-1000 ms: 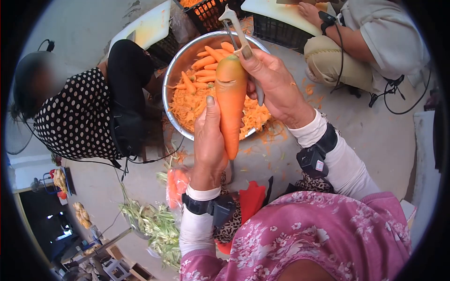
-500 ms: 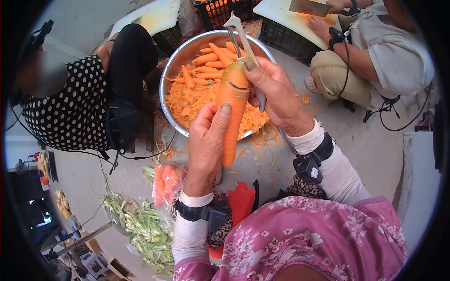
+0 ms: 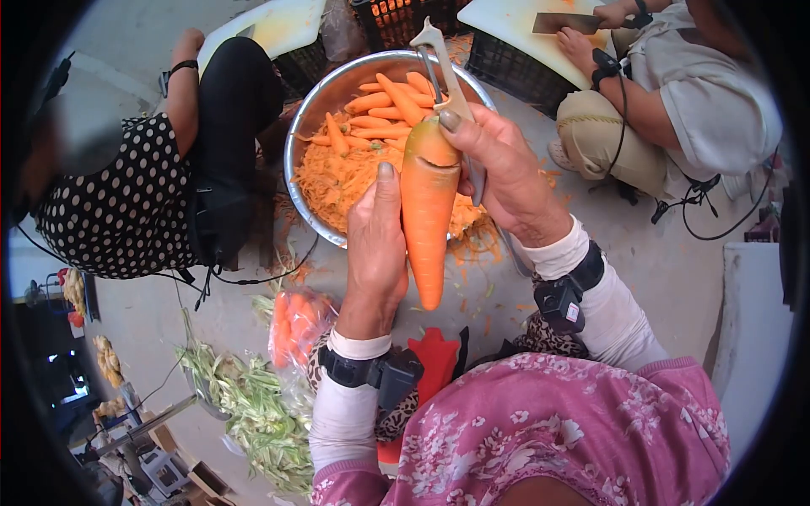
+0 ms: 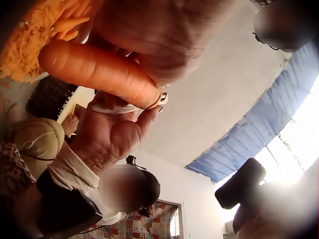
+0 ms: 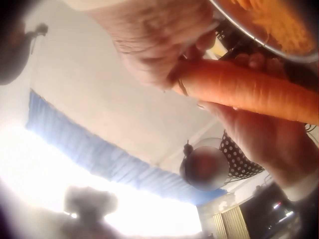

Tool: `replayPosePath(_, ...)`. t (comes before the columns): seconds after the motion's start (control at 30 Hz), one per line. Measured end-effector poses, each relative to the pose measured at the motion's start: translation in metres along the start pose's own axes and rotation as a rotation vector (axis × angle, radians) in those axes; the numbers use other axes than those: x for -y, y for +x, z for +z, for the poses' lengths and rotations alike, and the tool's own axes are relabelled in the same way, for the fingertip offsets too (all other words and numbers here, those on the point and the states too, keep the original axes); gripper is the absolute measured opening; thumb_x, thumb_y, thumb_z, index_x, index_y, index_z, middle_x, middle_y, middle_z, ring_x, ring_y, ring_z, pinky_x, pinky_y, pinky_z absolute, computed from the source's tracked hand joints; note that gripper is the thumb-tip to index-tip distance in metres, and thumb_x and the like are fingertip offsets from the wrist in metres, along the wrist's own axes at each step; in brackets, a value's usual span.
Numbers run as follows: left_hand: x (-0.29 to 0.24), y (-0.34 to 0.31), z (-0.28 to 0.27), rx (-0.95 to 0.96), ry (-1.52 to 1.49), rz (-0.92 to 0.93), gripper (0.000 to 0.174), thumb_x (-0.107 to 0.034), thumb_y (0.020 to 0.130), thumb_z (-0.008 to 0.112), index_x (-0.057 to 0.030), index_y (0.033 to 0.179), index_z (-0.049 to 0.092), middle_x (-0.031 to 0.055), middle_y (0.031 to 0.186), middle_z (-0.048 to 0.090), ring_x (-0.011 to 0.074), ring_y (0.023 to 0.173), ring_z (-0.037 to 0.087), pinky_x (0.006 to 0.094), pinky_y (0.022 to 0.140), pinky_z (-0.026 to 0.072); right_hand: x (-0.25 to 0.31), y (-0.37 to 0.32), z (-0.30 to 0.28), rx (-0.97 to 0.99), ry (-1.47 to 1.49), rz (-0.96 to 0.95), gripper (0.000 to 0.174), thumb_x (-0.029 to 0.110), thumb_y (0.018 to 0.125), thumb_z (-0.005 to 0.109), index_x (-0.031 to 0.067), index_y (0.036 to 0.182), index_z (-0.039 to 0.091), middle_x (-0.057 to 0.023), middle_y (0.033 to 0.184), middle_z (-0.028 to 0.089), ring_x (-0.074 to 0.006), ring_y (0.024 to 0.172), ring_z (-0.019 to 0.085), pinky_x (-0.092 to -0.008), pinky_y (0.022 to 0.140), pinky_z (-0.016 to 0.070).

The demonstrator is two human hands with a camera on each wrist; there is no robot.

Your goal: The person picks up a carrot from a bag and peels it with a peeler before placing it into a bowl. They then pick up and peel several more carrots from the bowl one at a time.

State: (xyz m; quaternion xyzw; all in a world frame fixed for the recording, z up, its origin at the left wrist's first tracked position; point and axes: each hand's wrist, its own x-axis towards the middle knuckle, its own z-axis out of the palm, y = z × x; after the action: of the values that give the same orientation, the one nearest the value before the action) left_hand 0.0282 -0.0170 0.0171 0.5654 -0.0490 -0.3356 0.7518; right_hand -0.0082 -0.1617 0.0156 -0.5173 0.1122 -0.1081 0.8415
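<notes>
A large carrot (image 3: 429,211), greenish at its top and marked by a dark crack, points tip-down between the hands above a metal basin. The right hand (image 3: 515,177) pinches its top end, thumb in front, and also holds a pale peeler (image 3: 454,80) whose head sticks up past the carrot. Along the carrot's left side, the left hand (image 3: 375,253) holds it with the thumb upright and the other fingers behind, mostly hidden. In the left wrist view the carrot (image 4: 99,72) spans between both hands; in the right wrist view the carrot (image 5: 249,92) lies across the left palm.
The metal basin (image 3: 295,187) holds whole carrots (image 3: 371,104) and orange peelings (image 3: 337,181). Two people sit at cutting boards (image 3: 283,27) on black crates, the right one with a cleaver (image 3: 565,23). A bag of carrots (image 3: 295,325) and green husks (image 3: 253,405) lie lower left.
The carrot has swung more upright and its tip sits lower. The left thumb has moved off the carrot's front to its left edge. The seated person at left has moved an arm.
</notes>
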Motion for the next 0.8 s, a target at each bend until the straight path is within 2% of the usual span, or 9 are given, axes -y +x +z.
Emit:
replayPosePath(0.13,0.009,0.005,0.004,0.07,-0.141,-0.031,0.038,-0.03,0.101,0.039,0.0025,0.109,0.056,0.0099,0.089,0.062,0.0123,0.066,0.058,0.0238,0.057,0.0489,-0.002,-0.002,-0.005,-0.046,0.198,0.081,0.03,0.033,0.09,0.058,0.0058,0.102,0.059,0.0013,0.076,0.058,-0.0026,0.055,0.047,-0.017,0.044,0.0347)
replayPosePath(0.2,0.012,0.003,0.004,0.106,-0.188,-0.069,0.033,-0.026,0.1,0.042,0.0031,0.11,0.055,0.0107,0.09,0.063,0.0123,0.066,0.059,0.0229,0.055,0.0486,-0.007,-0.004,-0.011,-0.039,0.231,0.063,0.03,0.033,0.09,0.057,0.006,0.103,0.059,0.0011,0.078,0.058,-0.0025,0.056,0.048,-0.0167,0.044,0.0348)
replayPosePath(0.33,0.013,0.0,0.0,0.087,-0.186,-0.06,0.035,-0.027,0.1,0.042,0.0035,0.111,0.055,0.011,0.089,0.063,0.013,0.067,0.059,0.0225,0.055,0.0485,-0.007,-0.004,-0.013,-0.081,0.289,0.037,0.03,0.032,0.09,0.057,0.006,0.105,0.058,0.0009,0.079,0.06,-0.0021,0.057,0.049,-0.0161,0.044,0.0348)
replayPosePath(0.43,0.015,-0.001,-0.001,0.04,-0.089,-0.052,0.04,-0.033,0.101,0.039,0.0027,0.112,0.055,0.0111,0.086,0.063,0.0139,0.067,0.06,0.0239,0.056,0.0491,-0.007,-0.006,-0.016,-0.072,0.244,0.026,0.029,0.032,0.091,0.056,0.0059,0.104,0.059,0.0011,0.079,0.06,-0.002,0.057,0.049,-0.0159,0.044,0.0345)
replayPosePath(0.5,0.016,-0.008,0.004,0.069,-0.082,-0.078,0.048,-0.041,0.101,0.035,0.0011,0.111,0.055,0.0105,0.081,0.062,0.0143,0.065,0.059,0.0243,0.055,0.0484,-0.01,-0.011,-0.018,-0.038,0.192,0.014,0.031,0.034,0.091,0.056,0.0059,0.103,0.059,0.0013,0.079,0.06,-0.0018,0.058,0.049,-0.016,0.044,0.0343)
replayPosePath(0.63,0.018,-0.008,0.001,0.127,-0.098,-0.083,0.053,-0.046,0.1,0.033,-0.0001,0.111,0.055,0.01,0.077,0.061,0.0148,0.063,0.058,0.0246,0.054,0.0473,-0.015,-0.013,-0.014,-0.024,0.079,-0.002,0.035,0.039,0.093,0.055,0.0053,0.101,0.06,0.0015,0.081,0.059,-0.0011,0.058,0.048,-0.0161,0.044,0.0339)
replayPosePath(0.73,0.02,-0.006,-0.008,0.115,-0.151,-0.119,0.057,-0.047,0.1,0.03,0.002,0.113,0.057,0.0081,0.079,0.063,0.012,0.061,0.057,0.0224,0.055,0.0474,-0.013,-0.014,-0.01,-0.004,0.121,-0.015,0.036,0.038,0.094,0.055,0.0045,0.105,0.059,0.0022,0.08,0.057,-0.001,0.056,0.046,-0.0157,0.043,0.0331)
replayPosePath(0.8,0.022,-0.003,-0.014,0.221,-0.333,-0.192,0.059,-0.049,0.1,0.028,0.0015,0.111,0.056,0.0093,0.073,0.06,0.0135,0.057,0.056,0.0228,0.051,0.0465,-0.01,-0.015,-0.007,-0.006,0.134,-0.011,0.035,0.036,0.094,0.055,0.004,0.107,0.058,0.0025,0.079,0.056,-0.001,0.055,0.045,-0.0155,0.043,0.033)
